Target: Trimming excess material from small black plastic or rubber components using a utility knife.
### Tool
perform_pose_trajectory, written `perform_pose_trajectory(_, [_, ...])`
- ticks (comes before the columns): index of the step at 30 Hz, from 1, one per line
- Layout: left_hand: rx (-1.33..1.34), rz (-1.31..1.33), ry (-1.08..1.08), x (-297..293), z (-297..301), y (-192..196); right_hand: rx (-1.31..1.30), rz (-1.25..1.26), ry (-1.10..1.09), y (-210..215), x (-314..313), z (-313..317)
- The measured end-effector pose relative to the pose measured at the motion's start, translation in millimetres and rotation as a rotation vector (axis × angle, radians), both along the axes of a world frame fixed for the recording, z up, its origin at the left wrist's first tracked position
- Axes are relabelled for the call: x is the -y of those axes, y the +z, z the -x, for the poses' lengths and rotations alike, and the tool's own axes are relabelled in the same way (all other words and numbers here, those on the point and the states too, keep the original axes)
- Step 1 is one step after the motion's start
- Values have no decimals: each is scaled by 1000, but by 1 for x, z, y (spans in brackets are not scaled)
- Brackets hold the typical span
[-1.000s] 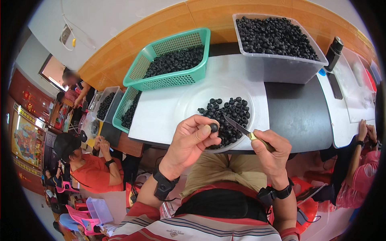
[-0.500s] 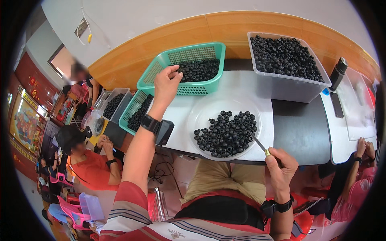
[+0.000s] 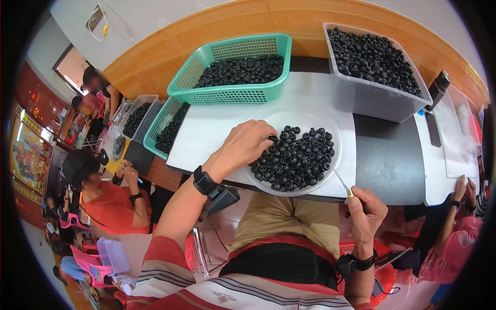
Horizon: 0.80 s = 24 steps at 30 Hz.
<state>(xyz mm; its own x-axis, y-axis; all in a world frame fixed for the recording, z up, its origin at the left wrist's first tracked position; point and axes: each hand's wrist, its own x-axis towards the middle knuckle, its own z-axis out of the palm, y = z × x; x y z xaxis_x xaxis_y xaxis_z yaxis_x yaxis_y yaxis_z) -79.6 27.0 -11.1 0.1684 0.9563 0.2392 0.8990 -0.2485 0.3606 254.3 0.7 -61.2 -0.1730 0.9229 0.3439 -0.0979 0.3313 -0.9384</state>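
Black round fruits fill a clear plate on a white tabletop. Behind sits a teal mesh basket beside a grey tub, and the sleeve shows red-and-white stripes.

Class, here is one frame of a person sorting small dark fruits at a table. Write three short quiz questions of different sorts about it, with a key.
1. True or false: the left hand reaches into the heap of small round black fruits on the clear round plastic plate.
2. What does the right hand hold? A) a thin metal pick with a yellow handle B) a spoon C) a cup
3. Fill in: the green plastic mesh basket stands to the ____ of the clear rectangular plastic tub.

Key: 1 true; 2 A; 3 left
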Motion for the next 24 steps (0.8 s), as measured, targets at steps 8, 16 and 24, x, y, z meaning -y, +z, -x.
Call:
perform_pose_trajectory(8, [74, 49, 20, -1, -2, 0, -16, 53, 14, -4, 2, 2])
perform_pose_trajectory(16, [33, 67, -26, 0, -2, 2, -22, 86, 23, -5, 2, 6])
perform_pose_trajectory(24, [-11, 53, 20, -8, -10, 1, -40, 102, 8, -6, 2, 5])
